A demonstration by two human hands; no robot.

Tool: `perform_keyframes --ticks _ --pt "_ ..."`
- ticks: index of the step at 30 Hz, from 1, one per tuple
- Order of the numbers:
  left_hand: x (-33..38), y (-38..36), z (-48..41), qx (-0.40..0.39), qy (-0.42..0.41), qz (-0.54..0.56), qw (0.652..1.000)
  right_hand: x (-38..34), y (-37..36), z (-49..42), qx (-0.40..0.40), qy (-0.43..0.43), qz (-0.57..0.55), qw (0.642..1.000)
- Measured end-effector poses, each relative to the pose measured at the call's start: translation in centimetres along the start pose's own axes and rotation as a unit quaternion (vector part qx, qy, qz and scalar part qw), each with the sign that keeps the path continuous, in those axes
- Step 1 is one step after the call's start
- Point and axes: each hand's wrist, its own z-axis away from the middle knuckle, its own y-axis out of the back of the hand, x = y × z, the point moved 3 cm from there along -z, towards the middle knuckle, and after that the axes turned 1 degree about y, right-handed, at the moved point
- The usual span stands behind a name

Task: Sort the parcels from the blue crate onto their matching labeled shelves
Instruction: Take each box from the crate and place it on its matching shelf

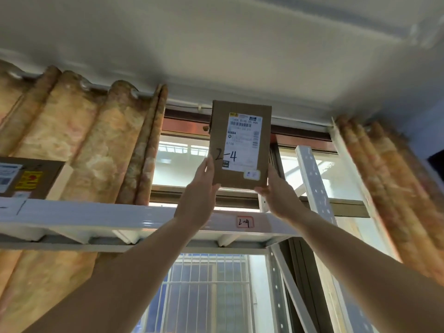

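Left hand (201, 188) and right hand (277, 192) grasp the parcel (240, 150), seemingly above the shelf (108, 216)

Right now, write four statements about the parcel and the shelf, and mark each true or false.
The left hand and right hand both hold the parcel at its lower end. True.
The parcel's handwritten mark reads 3-1. False: it reads 2-4.
Another box sits on the shelf at the left. True.
The parcel lies flat on the shelf. False: it is held upright above it.
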Motion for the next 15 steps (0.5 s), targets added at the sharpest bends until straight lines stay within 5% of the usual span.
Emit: perform_keyframes --ticks 8,15 --pt "-3.1 -5.4 -0.5 -0.057 0.037 -0.04 0.997 5.1 -3.4 -0.3 -0.037 -0.047 0.016 0.998" --pt "-5.0 -7.8 -1.5 -0.029 0.056 -0.098 0.993 7.9 -5.9 -2.3 -0.101 -0.152 0.014 0.983"
